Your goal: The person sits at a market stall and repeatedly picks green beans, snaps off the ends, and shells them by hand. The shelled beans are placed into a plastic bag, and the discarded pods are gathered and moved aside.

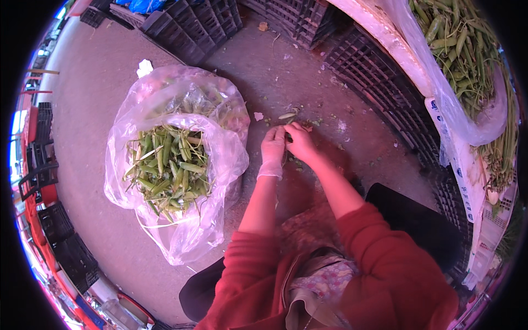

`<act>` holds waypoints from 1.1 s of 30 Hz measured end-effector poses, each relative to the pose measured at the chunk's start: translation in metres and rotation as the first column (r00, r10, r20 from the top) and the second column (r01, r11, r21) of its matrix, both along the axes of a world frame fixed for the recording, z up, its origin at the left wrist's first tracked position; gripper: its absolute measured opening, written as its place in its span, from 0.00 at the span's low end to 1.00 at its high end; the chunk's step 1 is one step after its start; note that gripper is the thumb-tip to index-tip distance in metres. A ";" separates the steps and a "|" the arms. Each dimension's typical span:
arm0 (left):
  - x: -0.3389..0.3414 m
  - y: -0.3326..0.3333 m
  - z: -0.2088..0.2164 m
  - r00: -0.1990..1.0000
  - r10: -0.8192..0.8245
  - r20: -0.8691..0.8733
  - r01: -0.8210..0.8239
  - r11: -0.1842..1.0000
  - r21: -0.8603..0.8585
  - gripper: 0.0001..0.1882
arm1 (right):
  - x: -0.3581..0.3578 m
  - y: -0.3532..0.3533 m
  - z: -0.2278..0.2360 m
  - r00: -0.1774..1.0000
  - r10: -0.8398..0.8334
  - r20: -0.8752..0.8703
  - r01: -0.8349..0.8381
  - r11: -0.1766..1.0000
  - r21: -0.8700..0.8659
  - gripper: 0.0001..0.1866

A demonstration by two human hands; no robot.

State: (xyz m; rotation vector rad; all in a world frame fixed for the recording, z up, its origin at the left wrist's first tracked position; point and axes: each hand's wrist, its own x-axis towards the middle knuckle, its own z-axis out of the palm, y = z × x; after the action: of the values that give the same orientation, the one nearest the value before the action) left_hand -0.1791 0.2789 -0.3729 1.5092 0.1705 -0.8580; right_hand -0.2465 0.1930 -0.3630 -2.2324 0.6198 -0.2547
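My left hand (272, 147), in a thin pale glove, and my right hand (301, 144), which looks bare, meet at the fingertips above the floor. Both are closed in a pinch, and what sits between the fingers is too small and hidden to make out. Just beyond them a green pea pod (286, 116) shows near bits of green scrap. To my left stands a clear plastic bag (118, 159), its mouth spread wide. Heaped inside are green pea pods (165, 162) with stringy stems. Neither hand touches the bag.
Dark plastic crates (190, 30) stand at the far side, and another black crate (379, 82) lines the right. A raised stand edged with white foam (440, 104) carries more pods (456, 49) and long green stalks (500, 159). Scraps litter the concrete floor (291, 66).
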 end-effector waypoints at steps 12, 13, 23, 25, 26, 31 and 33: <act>0.041 0.109 0.278 0.152 0.049 0.987 -0.351 0.936 0.008 0.13 | 0.071 0.102 0.254 0.557 0.172 0.812 -0.327 0.945 0.024 0.22; 0.050 0.131 0.291 0.281 0.167 0.945 -0.390 0.920 -0.047 0.16 | 0.085 0.116 0.261 0.502 0.176 0.847 -0.473 0.876 0.099 0.24; 0.062 0.146 0.290 0.611 0.004 0.791 -0.340 0.904 0.258 0.19 | 0.080 -0.024 0.106 0.889 -0.279 0.363 0.137 0.919 0.370 0.08; 0.039 0.110 0.282 0.619 -0.074 0.782 -0.089 0.983 0.163 0.12 | 0.065 -0.059 0.048 0.968 -0.251 -0.007 0.250 0.963 0.099 0.12; 0.030 0.096 0.275 0.643 -0.239 0.727 0.052 0.961 0.270 0.11 | 0.057 -0.062 0.021 0.974 -0.183 -0.133 0.185 0.983 0.008 0.16; 0.011 0.036 0.167 0.741 -0.620 0.256 0.594 0.784 0.180 0.10 | 0.024 -0.062 -0.046 0.971 -0.014 -0.239 0.014 1.000 -0.003 0.15; 0.008 0.028 0.113 0.698 -0.644 0.312 0.588 0.765 0.264 0.13 | 0.015 -0.068 -0.047 0.975 0.035 -0.218 -0.047 0.998 -0.048 0.13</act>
State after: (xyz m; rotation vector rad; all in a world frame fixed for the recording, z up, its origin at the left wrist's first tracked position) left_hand -0.1713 0.3072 -0.2595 1.8799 -0.6294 -1.0624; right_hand -0.2315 0.1250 -0.4104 -2.3405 0.6883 -0.0056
